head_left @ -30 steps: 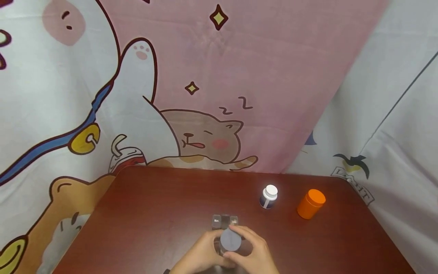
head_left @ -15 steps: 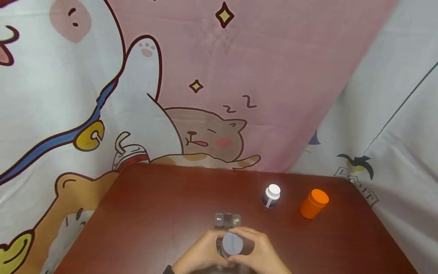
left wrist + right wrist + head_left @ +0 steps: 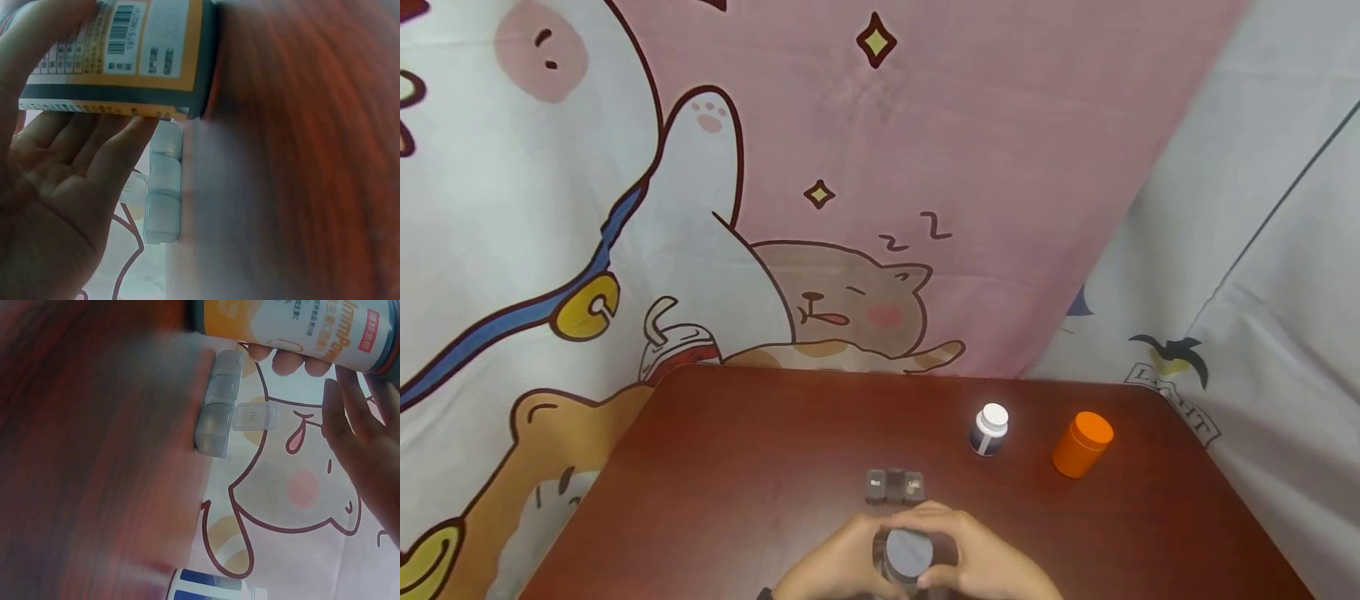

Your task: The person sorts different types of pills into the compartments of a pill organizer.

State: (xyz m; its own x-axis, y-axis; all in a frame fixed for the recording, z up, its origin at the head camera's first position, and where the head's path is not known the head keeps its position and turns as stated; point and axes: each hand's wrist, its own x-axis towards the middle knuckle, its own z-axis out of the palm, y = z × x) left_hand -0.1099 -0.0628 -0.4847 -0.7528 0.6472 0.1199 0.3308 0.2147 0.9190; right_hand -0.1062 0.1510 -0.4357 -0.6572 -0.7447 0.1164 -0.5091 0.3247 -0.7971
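A supplement bottle with an orange-and-white label (image 3: 134, 44) and a flat grey lid (image 3: 910, 552) stands upright between both hands. My left hand (image 3: 842, 560) curls its fingers and thumb around the bottle's body. With thumb and forefinger arched around the lid, my right hand (image 3: 983, 557) grips it from the other side. Just beyond the hands lies a clear pill organizer (image 3: 895, 487) with 3 compartments. One of its lids (image 3: 255, 416), apparently the middle one, is raised; what is inside cannot be made out.
A small white-capped bottle (image 3: 989, 430) with a dark blue label stands to the right, farther back. Beside it is an orange jar (image 3: 1081, 445). The reddish-brown table (image 3: 752, 433) ends at a cartoon-printed cloth (image 3: 1000, 167).
The hands and bottle have come slightly closer to the person, showing more of the pill organizer. My right hand's fingers have shifted around the lid. The head view has swayed a little.
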